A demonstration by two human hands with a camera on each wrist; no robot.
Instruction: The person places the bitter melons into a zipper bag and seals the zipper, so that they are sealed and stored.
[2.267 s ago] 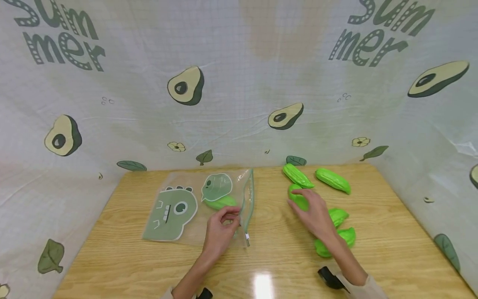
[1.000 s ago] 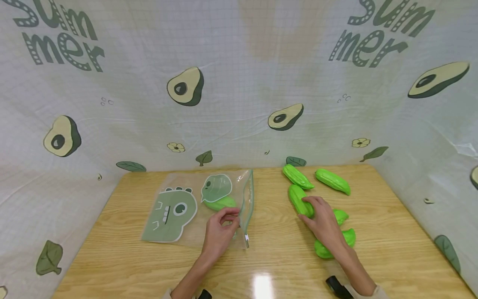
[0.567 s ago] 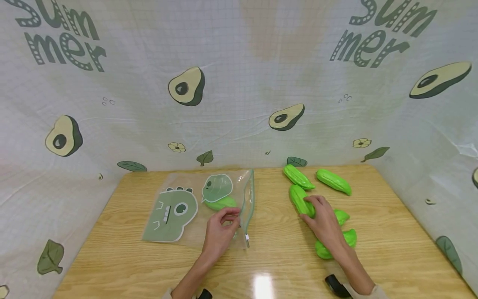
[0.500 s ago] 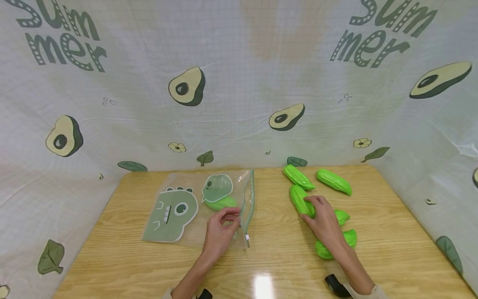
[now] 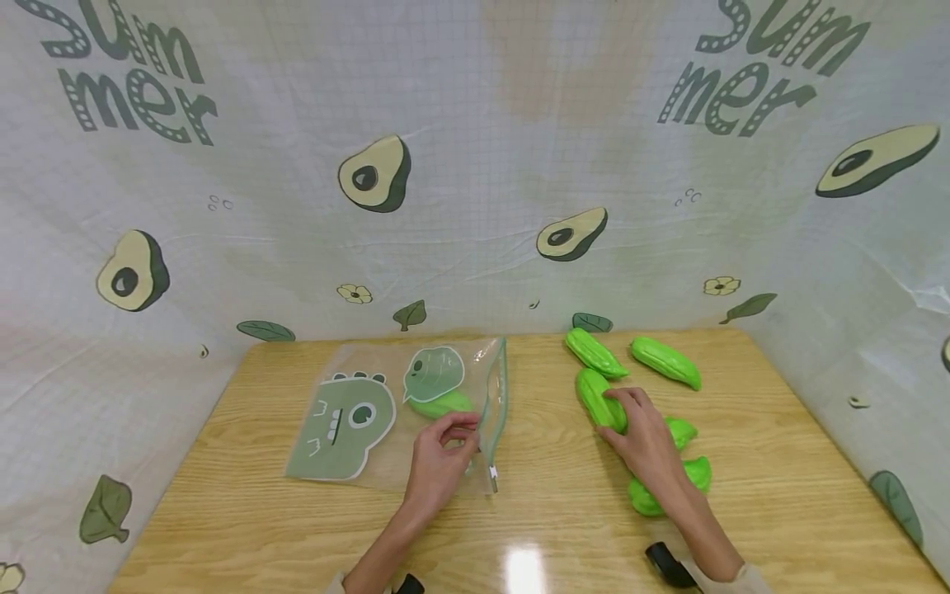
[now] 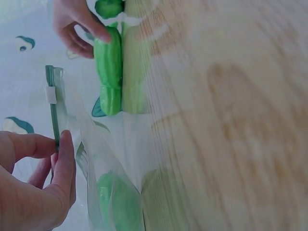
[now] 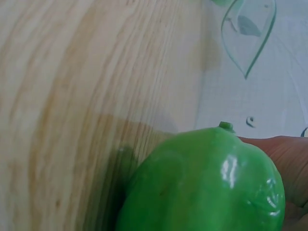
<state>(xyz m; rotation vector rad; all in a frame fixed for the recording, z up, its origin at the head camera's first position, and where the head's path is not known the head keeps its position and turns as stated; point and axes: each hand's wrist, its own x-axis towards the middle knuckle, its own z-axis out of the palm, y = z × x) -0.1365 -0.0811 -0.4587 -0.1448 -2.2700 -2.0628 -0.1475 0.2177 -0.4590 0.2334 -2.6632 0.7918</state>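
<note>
In the head view my left hand [image 5: 436, 464] pinches the open edge of a clear zip bag [image 5: 401, 450] with green cartoon prints, lying on the table at left. The left wrist view shows thumb and finger on its green zip strip [image 6: 54, 120], near a white slider [image 6: 51, 95]. Through the film a green gourd [image 5: 445, 403] is visible inside. My right hand [image 5: 646, 437] grips a bright green ridged gourd [image 5: 596, 398], thumb on one side and fingers on the other. That gourd [image 7: 202, 192] fills the lower right wrist view; the fingers are mostly hidden there.
Two more green gourds lie behind the right hand, one at the back [image 5: 595, 353] and one further right [image 5: 665, 363]. Others [image 5: 698, 473] lie partly hidden beneath the right forearm. A printed cloth [image 5: 475, 206] rises behind the wooden table [image 5: 549, 495].
Earlier my right hand was spread over the gourd; it has since drawn slightly nearer and taken hold of it. The left hand and the bag have stayed in place.
</note>
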